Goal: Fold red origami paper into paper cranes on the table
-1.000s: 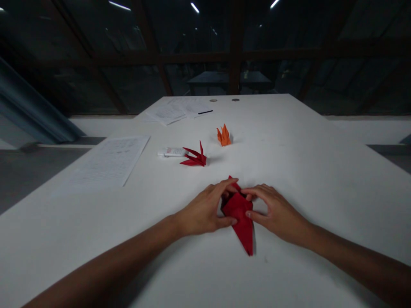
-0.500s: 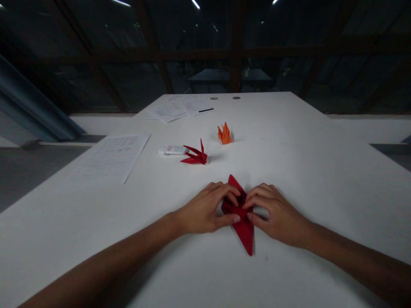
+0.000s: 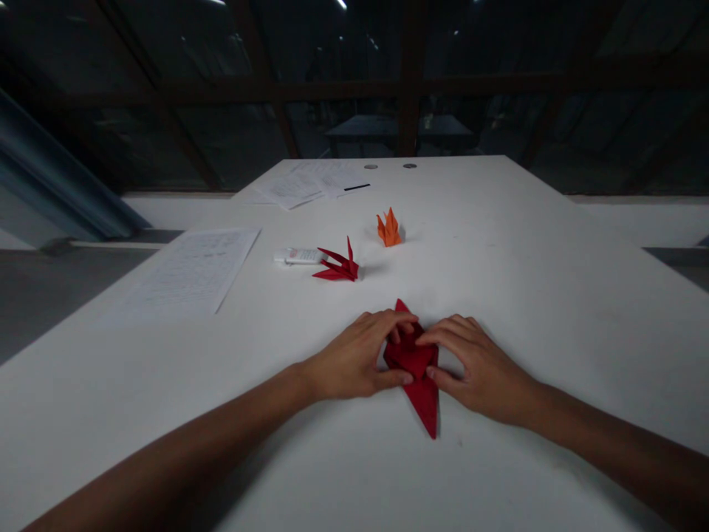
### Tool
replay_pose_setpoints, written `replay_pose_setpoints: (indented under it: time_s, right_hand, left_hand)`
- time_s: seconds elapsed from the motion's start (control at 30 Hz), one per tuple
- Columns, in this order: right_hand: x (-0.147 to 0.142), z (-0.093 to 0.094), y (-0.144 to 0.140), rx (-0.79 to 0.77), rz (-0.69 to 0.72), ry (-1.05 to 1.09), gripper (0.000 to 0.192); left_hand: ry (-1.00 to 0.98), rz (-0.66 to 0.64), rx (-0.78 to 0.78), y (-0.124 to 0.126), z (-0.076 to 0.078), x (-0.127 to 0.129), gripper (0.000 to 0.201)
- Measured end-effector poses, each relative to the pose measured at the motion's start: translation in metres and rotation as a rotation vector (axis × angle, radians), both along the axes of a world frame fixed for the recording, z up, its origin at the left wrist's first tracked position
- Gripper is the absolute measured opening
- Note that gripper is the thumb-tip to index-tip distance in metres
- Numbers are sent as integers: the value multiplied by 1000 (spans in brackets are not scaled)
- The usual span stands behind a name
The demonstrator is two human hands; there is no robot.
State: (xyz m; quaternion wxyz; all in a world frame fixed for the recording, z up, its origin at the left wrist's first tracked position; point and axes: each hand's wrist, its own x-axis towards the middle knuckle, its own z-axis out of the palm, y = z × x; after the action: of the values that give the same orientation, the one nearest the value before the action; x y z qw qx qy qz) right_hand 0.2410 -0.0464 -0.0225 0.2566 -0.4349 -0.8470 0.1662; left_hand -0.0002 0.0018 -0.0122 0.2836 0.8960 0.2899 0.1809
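A piece of folded red origami paper lies on the white table, long and pointed at its near and far ends. My left hand holds its left side, thumb on the near part and curled fingers over the far part. From the right, my right hand grips it with the thumb at the right edge and the index fingertip on the middle. Between the hands a flat red flap shows. Parts of the far half are hidden under my fingers.
Beyond my hands stand a finished-looking red origami piece and an orange one. A white tube lies behind the red one. Printed sheets lie at the left, more papers farther back with a black pen.
The raised fold in the middle of the red paper now lies flatter and wider. My left fingers have lifted slightly, and my right index finger has shifted a little. The view has tilted slightly.
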Motion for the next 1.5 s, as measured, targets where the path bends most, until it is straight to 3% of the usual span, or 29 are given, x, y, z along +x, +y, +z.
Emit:
replay_pose_setpoints:
  time_s: [0.1, 0.2, 0.3, 0.5, 0.67, 0.8, 0.9, 1.03, 1.23, 1.37, 1.5]
  right_hand:
    - [0, 0, 0, 1, -4, -1, 30]
    - [1, -2, 1, 4, -23, 4, 16]
    - [2, -6, 3, -7, -67, 40, 15]
    - [2, -4, 0, -7, -49, 113, 38]
    - [2, 2, -4, -11, 29, 94, 62]
    - [2, 0, -2, 4, 13, 131, 39]
    - [2, -2, 2, -3, -7, 148, 18]
    - [2, -1, 4, -43, -75, 163, 12]
    - [1, -1, 4, -130, -174, 191, 11]
    - [2, -9, 3, -139, -233, 235, 27]
    - [3, -10, 2, -65, -217, 233, 38]
  left_hand:
    - [-9, 0, 16, 0, -1, 0, 72]
    - [-34, 10, -2, 2, -2, 0, 46]
    - [-37, 46, -14, 5, -3, 1, 31]
    - [-55, 62, -31, 5, -2, 1, 37]
    - [-59, 7, 6, 5, 1, 2, 26]
    - [-59, 5, -28, 4, 6, 2, 21]
    - [-73, -29, -54, 4, 9, 0, 28]
    - [-60, -71, -51, 4, 9, 0, 42]
    - [22, 64, 0, 6, 4, 5, 21]
    - [-20, 91, -110, 5, 5, 6, 15]
    - [-86, 122, -143, 3, 1, 5, 45]
